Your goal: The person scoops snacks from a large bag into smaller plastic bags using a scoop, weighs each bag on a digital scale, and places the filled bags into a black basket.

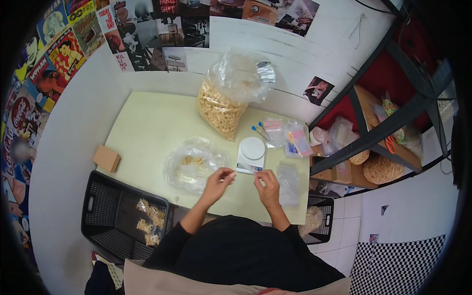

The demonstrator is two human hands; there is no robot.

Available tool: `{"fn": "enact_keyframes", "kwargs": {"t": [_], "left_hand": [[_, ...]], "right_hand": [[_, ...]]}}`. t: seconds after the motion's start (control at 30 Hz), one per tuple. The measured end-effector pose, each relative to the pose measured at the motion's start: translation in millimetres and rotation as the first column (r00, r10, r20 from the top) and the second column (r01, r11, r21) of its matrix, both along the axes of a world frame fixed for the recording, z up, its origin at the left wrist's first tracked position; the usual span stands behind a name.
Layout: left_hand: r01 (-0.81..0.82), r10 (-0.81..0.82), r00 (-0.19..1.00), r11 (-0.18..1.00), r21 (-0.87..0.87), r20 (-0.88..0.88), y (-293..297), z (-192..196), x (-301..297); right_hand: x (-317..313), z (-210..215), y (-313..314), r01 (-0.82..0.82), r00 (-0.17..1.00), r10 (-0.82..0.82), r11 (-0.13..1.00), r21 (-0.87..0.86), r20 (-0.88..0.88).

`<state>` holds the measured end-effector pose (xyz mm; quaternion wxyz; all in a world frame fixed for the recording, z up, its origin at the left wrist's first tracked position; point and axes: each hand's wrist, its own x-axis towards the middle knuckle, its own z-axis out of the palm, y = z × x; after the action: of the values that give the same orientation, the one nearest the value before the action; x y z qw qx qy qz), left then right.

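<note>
My left hand (220, 183) is just above the pale green table, its fingertips pinched together; whatever they hold, if anything, is too small to make out. Opposite it, my right hand (267, 188) is closed too, with what looks like a bit of thin clear plastic at its fingertips. Between and beyond both hands stands a white kitchen scale (252, 149) with a round pan. Left of the scale lies an opened clear plastic bag (172, 167) with a few pale yellow snack pieces (192, 161) in it. A stack of clear plastic bags (288, 184) is beside my right hand.
A big clear sack of curled snacks (219, 108) stands at the back. Blue-handled scissors (261, 132) and small packets (298, 139) lie behind the scale. A cardboard box (106, 158) is at the left edge, above a black crate (110, 214) with filled packs. Shelves (378, 132) flank the right.
</note>
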<state>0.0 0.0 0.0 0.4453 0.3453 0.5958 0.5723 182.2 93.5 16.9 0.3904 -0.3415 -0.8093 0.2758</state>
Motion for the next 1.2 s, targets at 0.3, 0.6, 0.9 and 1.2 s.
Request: {"fn": "enact_keyframes", "kwargs": {"t": [0.3, 0.6, 0.9, 1.2], "left_hand": [[0.029, 0.009, 0.901, 0.996, -0.08, 0.434, 11, -16, 22], [0.196, -0.183, 0.963, 0.979, -0.048, 0.198, -5, -16, 41], [0.313, -0.289, 0.908, 0.949, -0.034, 0.303, -27, 12, 61], [0.318, -0.285, 0.91, 0.946, -0.065, 0.302, -63, 17, 92]], "right_hand": [[7, 4, -23, -0.192, 0.97, 0.159, 0.965, 0.176, 0.185], [16, 6, -44, -0.202, 0.979, 0.173, 0.886, -0.417, -0.107], [54, -1, -59, -0.274, 0.959, 0.147, 0.704, -0.655, -0.244], [84, -2, -78, -0.326, 0.945, 0.19, 0.596, -0.734, -0.265]]}}
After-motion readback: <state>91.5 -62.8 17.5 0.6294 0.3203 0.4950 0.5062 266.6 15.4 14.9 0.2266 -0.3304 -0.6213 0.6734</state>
